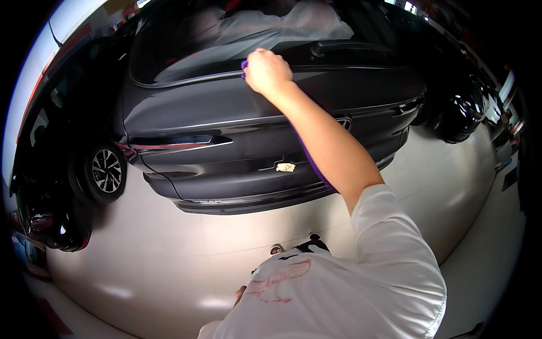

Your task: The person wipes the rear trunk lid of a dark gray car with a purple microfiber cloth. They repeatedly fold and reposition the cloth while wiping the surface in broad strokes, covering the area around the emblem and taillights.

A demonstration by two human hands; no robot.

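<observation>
My right hand is closed around a purple cloth at the lower edge of the rear window of a dark grey car. More purple shows along the underside of my outstretched forearm, which hides most of the cloth. To the right of the hand a rear wiper lies against the glass. Below are the maker's emblem, partly behind my arm, and a crumpled pale yellow piece on the tailgate. Only a sliver of my left hand shows beside my shirt; its fingers are hidden.
A black car with an alloy wheel stands close on the left, and another black car on the right. Glossy pale floor tiles lie between the bumper and me. Pale sheeting appears in the rear window.
</observation>
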